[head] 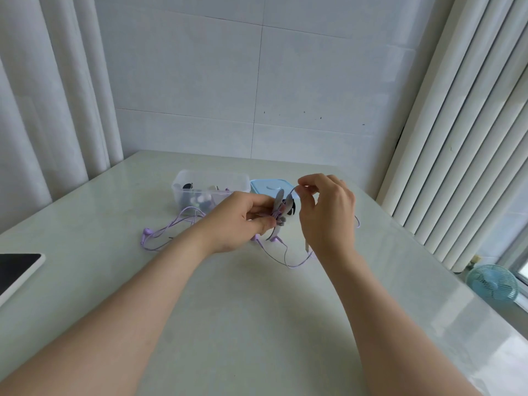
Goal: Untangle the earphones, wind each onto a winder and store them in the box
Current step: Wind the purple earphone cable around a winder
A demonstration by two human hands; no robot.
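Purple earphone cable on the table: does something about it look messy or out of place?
Yes. The purple cable sprawls in loose, crossing loops on the table left of the left hand and below the right hand, only partly wound on the winder. The blue lid lies beside the clear box. Nothing looks damaged.

Raised left grip (243,221), right grip (328,212), seemingly pinching.

I see a lilac earphone cable (147,232) on a glossy, pale greenish-white table (243,310). At the centre, the winder (280,202) is grey. Toward 12 o'clock is a clear, colourless box (211,180), with a pale blue lid (271,186) beside it. At 9 o'clock lies a black tablet (14,270) edged in white. At 4 o'clock stands a light blue fan (493,282).
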